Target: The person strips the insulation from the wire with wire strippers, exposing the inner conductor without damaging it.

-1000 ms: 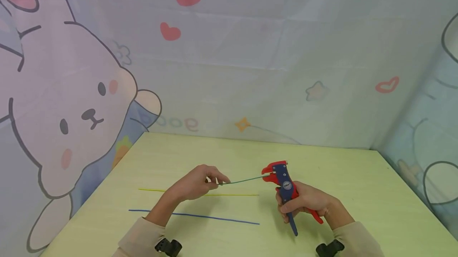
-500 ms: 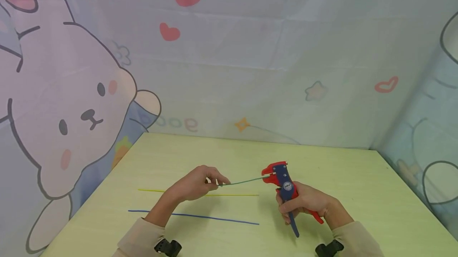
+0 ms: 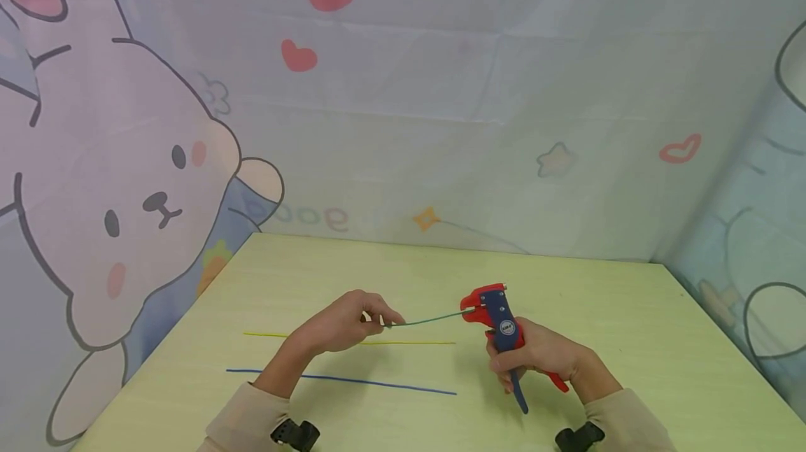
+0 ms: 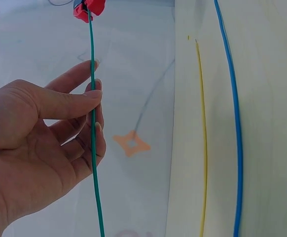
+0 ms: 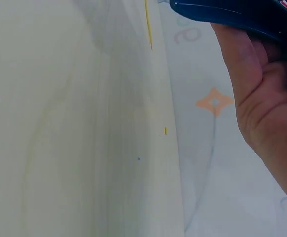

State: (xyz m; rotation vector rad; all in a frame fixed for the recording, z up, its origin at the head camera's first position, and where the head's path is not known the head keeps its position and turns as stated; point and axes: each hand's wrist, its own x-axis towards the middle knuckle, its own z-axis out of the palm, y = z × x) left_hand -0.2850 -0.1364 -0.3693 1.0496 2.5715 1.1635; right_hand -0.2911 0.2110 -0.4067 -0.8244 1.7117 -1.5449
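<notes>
My left hand (image 3: 352, 319) pinches a thin green wire (image 4: 97, 197) between thumb and fingers, above the table. From there the wire runs rightward, its far end at the red mouth of a red and blue wire stripper (image 3: 497, 308). My right hand (image 3: 550, 350) grips the stripper by its handles, head up. In the right wrist view only a dark blue handle and part of that hand show; the stripper's head is out of that view. How deep the wire's tip sits in the mouth is hidden.
On the pale yellow table (image 3: 630, 326) lie a yellow wire (image 4: 205, 148) and, nearer me, a blue wire (image 3: 378, 383). A tiny yellow scrap (image 5: 165, 131) and a tiny blue scrap (image 5: 138, 158) lie on the table too. A printed cloth (image 3: 428, 88) hangs behind.
The stripper's blue handle has swung slightly right at its lower end, nearer the red handle. My left hand and the green wire have hardly moved.
</notes>
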